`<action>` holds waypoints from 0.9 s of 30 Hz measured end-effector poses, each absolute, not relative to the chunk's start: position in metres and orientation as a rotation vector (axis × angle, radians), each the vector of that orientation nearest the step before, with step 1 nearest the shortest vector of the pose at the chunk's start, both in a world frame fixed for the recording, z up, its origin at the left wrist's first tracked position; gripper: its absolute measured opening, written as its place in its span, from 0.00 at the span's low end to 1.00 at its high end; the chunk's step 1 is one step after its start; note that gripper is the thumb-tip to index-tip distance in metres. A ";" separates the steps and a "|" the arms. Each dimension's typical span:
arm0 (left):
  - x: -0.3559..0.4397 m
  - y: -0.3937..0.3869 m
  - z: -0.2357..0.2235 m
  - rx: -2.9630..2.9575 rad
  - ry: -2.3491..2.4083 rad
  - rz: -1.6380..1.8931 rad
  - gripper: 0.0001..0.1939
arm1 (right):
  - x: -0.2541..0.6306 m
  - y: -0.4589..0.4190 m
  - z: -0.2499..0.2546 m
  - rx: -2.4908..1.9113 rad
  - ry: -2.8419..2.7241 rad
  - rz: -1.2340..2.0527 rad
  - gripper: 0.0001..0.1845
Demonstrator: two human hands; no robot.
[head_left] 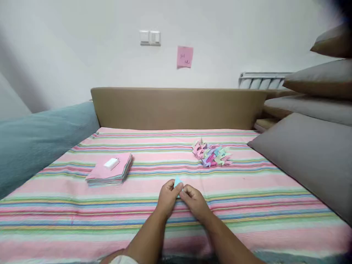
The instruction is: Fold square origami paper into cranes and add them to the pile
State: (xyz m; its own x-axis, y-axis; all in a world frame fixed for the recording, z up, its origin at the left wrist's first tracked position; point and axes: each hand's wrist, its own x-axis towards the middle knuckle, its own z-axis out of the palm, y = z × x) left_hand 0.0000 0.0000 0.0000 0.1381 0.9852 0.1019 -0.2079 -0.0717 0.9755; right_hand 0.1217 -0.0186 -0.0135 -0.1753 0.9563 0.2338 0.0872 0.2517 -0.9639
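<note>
Both hands meet near the middle of the striped cloth, pinching a small folded piece of light blue paper point(177, 181). My left hand point(167, 196) has its thumb pressed on the paper's face, with the fingers behind it. My right hand point(194, 200) is closed at the paper's right lower side, its thumb beside the left one. A pointed blue corner sticks up between them; the lower part is hidden by the thumbs.
A stack of coloured paper squares point(110, 170) lies at left, with a small white object point(111, 163) on top. A pile of folded paper pieces point(210, 153) sits beyond my right hand. Grey cushions point(302, 154) line the right; a brown board point(176, 109) stands behind the striped cloth point(68, 205).
</note>
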 end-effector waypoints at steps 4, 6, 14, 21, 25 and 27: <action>-0.002 0.004 -0.005 1.136 0.883 1.267 0.17 | 0.122 -0.021 -0.013 -1.013 -1.528 1.091 0.19; -0.002 0.004 -0.007 1.090 0.849 1.275 0.16 | 0.122 -0.021 -0.015 -1.003 -1.532 1.094 0.18; -0.002 0.003 -0.005 0.991 0.798 1.312 0.15 | 0.121 -0.022 -0.014 -0.990 -1.553 1.074 0.17; 0.000 0.003 -0.004 0.911 0.792 1.323 0.16 | 0.120 -0.023 -0.014 -1.046 -1.566 1.057 0.17; 0.001 0.002 0.002 0.760 0.783 1.343 0.18 | 0.121 -0.023 -0.014 -1.065 -1.606 1.054 0.15; 0.001 0.002 0.004 0.704 0.791 1.365 0.19 | 0.120 -0.023 -0.014 -1.088 -1.620 1.045 0.14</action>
State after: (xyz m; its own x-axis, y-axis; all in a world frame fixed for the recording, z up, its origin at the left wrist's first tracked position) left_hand 0.0013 0.0023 0.0043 0.0358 0.9962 -0.0799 -0.5644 0.0861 0.8210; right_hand 0.1205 -0.0230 -0.0143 -0.2134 0.9532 0.2143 0.1978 0.2569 -0.9460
